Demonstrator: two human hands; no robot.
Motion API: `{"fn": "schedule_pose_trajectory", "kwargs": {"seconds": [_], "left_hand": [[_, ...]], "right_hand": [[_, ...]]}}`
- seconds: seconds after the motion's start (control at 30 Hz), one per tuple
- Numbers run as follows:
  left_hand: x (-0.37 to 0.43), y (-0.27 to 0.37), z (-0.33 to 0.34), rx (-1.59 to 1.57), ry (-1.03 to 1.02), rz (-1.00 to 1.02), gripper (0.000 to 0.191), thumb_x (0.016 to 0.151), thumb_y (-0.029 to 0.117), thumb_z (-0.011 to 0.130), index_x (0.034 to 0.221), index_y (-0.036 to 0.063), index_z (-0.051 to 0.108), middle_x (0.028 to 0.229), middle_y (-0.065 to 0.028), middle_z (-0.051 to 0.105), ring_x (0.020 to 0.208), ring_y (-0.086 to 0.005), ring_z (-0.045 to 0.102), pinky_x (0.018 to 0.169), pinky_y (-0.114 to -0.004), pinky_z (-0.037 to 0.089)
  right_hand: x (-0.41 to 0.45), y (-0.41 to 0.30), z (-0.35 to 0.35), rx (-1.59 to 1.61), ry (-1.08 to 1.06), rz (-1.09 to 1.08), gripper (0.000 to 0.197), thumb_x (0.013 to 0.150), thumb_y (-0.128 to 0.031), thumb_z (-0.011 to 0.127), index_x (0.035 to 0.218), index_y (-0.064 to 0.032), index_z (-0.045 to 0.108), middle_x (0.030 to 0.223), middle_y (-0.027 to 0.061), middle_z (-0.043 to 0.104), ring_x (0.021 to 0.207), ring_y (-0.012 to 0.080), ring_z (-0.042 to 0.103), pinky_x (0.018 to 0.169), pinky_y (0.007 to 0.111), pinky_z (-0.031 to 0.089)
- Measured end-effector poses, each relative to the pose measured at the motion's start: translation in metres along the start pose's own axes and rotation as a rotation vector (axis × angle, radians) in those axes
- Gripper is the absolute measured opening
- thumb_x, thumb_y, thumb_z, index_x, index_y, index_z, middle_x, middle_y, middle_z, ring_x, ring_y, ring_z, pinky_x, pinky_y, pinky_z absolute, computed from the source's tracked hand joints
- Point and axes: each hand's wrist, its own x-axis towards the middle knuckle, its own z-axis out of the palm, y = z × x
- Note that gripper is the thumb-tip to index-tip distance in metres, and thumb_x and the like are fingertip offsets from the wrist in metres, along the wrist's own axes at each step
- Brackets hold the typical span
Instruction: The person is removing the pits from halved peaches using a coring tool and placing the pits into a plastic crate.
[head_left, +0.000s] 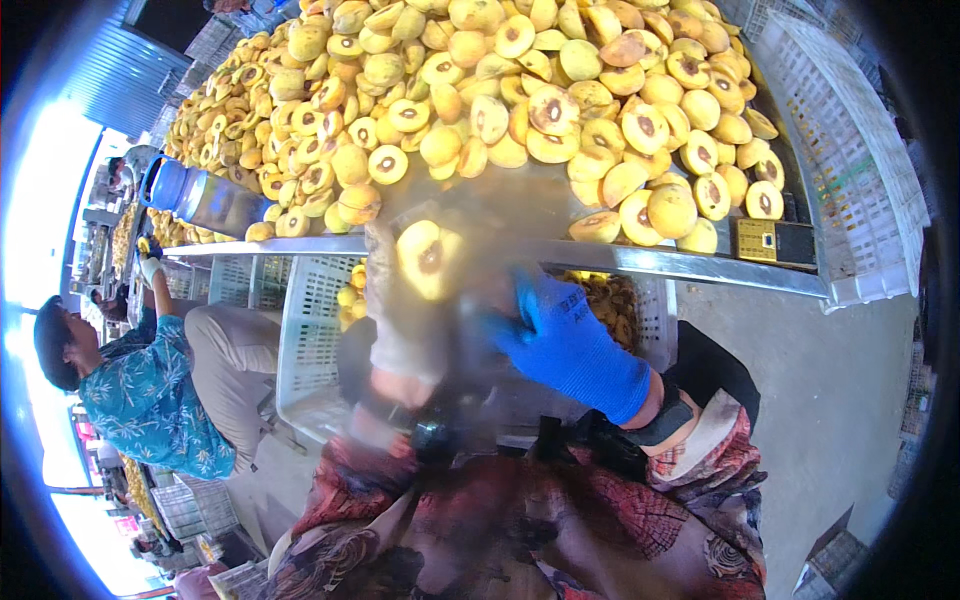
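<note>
Halved yellow peaches (555, 109) with pits showing lie heaped on a metal table. My left hand (397, 307), in a pale, soiled glove, is at the table's near edge and has a halved peach (429, 259) at its fingers, its cut face showing a brown centre. My right hand (559, 337), in a blue knitted glove, is just right of it with curled fingers. A smudge blurs the middle of the view, so whether the right fingers hold a tool cannot be told. Below the hands stands a white plastic crate (311, 345), with yellow fruit at its left and brown pieces at its right.
A blue-capped bottle (210, 199) lies at the table's left edge. A small black and gold box (774, 241) is at the right corner, beside a white perforated crate (847, 165). The metal rim (697, 268) runs across. A seated co-worker (150, 390) is at the left.
</note>
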Motion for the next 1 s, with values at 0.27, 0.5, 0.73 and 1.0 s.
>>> {"fn": "schedule_pose_trajectory", "kwargs": {"seconds": [0.27, 0.5, 0.73, 1.0], "left_hand": [[-0.011, -0.023, -0.017, 0.665, 0.071, 0.205, 0.051, 0.097, 0.041, 0.031, 0.112, -0.0024, 0.051, 0.096, -0.0153, 0.060, 0.083, -0.0244, 0.058, 0.075, -0.032, 0.049], [-0.018, -0.025, -0.019, 0.806, 0.070, 0.276, 0.055, 0.096, 0.046, 0.031, 0.113, -0.0020, 0.050, 0.093, -0.0137, 0.060, 0.080, -0.0202, 0.058, 0.069, -0.029, 0.048], [-0.027, -0.025, -0.025, 0.810, 0.058, 0.274, 0.059, 0.091, 0.050, 0.039, 0.115, -0.0028, 0.049, 0.097, -0.0148, 0.059, 0.085, -0.0224, 0.058, 0.074, -0.032, 0.048], [-0.027, -0.022, -0.031, 0.368, 0.064, 0.142, 0.065, 0.086, 0.054, 0.049, 0.116, -0.0042, 0.048, 0.104, -0.0165, 0.057, 0.091, -0.0259, 0.057, 0.081, -0.037, 0.048]], "right_hand": [[0.003, 0.000, 0.012, 0.024, 0.080, -0.127, 0.021, 0.087, -0.015, 0.054, 0.104, -0.0030, 0.055, 0.096, 0.0245, 0.058, 0.089, 0.0424, 0.055, 0.073, 0.044, 0.046], [-0.001, -0.001, 0.021, 0.165, 0.086, -0.112, 0.024, 0.088, -0.016, 0.052, 0.106, -0.0007, 0.051, 0.095, 0.0260, 0.057, 0.092, 0.0436, 0.054, 0.073, 0.047, 0.045], [-0.006, 0.011, 0.029, 0.161, 0.024, -0.072, 0.027, 0.089, -0.023, 0.051, 0.100, 0.0013, 0.049, 0.090, 0.0295, 0.056, 0.086, 0.0480, 0.052, 0.067, 0.051, 0.045], [-0.011, 0.018, 0.051, 0.355, -0.075, 0.017, 0.032, 0.085, -0.023, 0.052, 0.101, 0.0036, 0.048, 0.085, 0.0322, 0.056, 0.084, 0.0492, 0.054, 0.067, 0.050, 0.046]]}}
